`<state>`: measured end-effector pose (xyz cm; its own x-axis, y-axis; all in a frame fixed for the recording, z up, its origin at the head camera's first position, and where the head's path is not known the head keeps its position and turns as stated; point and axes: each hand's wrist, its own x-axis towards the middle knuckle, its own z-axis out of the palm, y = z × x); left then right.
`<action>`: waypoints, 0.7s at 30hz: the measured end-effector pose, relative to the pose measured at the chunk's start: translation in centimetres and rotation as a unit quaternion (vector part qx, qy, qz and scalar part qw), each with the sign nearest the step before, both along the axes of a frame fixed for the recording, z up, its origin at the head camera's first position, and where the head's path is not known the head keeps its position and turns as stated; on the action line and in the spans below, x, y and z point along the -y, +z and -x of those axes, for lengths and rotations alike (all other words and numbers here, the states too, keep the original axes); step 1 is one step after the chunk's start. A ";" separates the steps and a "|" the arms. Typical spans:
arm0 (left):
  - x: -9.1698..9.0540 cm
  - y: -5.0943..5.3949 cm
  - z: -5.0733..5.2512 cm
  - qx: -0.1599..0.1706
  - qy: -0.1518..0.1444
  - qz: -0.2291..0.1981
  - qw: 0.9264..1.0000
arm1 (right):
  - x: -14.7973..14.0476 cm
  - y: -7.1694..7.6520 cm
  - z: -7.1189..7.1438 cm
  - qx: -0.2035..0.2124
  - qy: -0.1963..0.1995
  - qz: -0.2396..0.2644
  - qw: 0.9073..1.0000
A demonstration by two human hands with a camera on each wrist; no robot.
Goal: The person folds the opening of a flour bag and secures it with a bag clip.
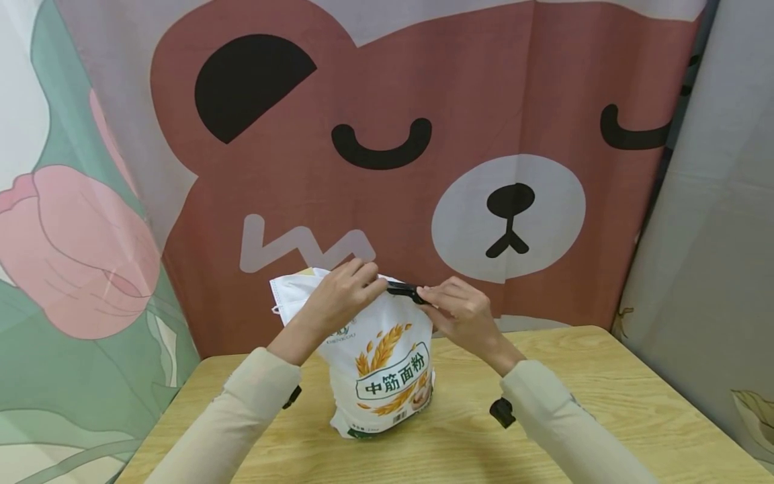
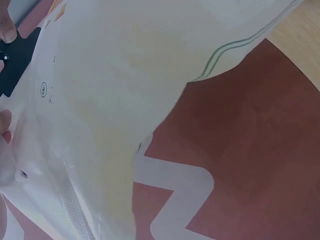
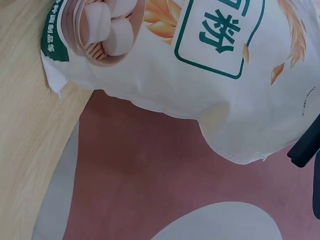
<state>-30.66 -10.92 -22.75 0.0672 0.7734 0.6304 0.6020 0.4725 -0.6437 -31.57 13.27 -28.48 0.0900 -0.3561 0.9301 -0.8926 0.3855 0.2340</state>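
A white flour bag [image 1: 377,356] printed with wheat ears and green Chinese characters stands on the table, its upper end drawn up. My left hand [image 1: 341,292] grips the bag's top, its fingertips next to one end of a slim black clip-like piece [image 1: 404,290]. With thumb and fingers, my right hand [image 1: 462,312] holds the other end of that piece at the bag's upper right. Two black arms [image 3: 305,145] of it stand apart in the right wrist view. In the left wrist view, fingertips touch a flat black part [image 2: 19,62] against the white bag.
The wooden table [image 1: 544,403] extends to both sides of the bag and in front of it. Close behind hangs a curtain [image 1: 471,87] with a large brown bear print. A flower-patterned cloth [image 1: 78,255] is on the left, a grey one [image 1: 713,269] on the right.
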 end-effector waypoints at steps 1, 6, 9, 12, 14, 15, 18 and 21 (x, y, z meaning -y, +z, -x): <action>0.0 0.0 0.0 0.002 -0.003 -0.001 1.000 | 0.0 0.0 0.0 -0.002 0.002 0.001 1.000; -0.2 0.1 -0.1 0.014 -0.012 -0.006 1.000 | 0.1 0.2 0.1 -0.007 0.012 0.010 1.000; -0.2 0.2 -0.2 0.016 -0.009 -0.003 1.000 | 0.1 0.3 0.1 -0.003 0.015 0.013 1.000; -0.1 0.3 -0.3 0.015 -0.006 0.001 1.000 | 0.1 0.3 0.1 0.001 0.017 0.011 1.000; -0.1 0.3 -0.3 0.017 -0.005 0.002 1.000 | 0.0 0.3 0.2 0.004 0.016 0.007 1.000; -0.1 0.3 -0.3 0.018 -0.004 0.003 1.000 | -0.1 0.3 0.2 0.007 0.017 0.004 1.000; -0.1 0.2 -0.3 0.018 0.000 0.004 1.000 | -0.2 0.2 0.2 0.026 0.017 -0.007 0.999; -0.1 0.2 -0.2 0.020 0.004 0.004 1.000 | -0.1 0.0 0.0 0.054 -0.005 -0.014 0.998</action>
<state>-30.46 -10.87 -22.58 0.0367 0.7791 0.6259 0.6236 0.4716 -0.6235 -31.60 13.38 -28.44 -0.0143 -0.3818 0.9241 -0.9096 0.3887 0.1465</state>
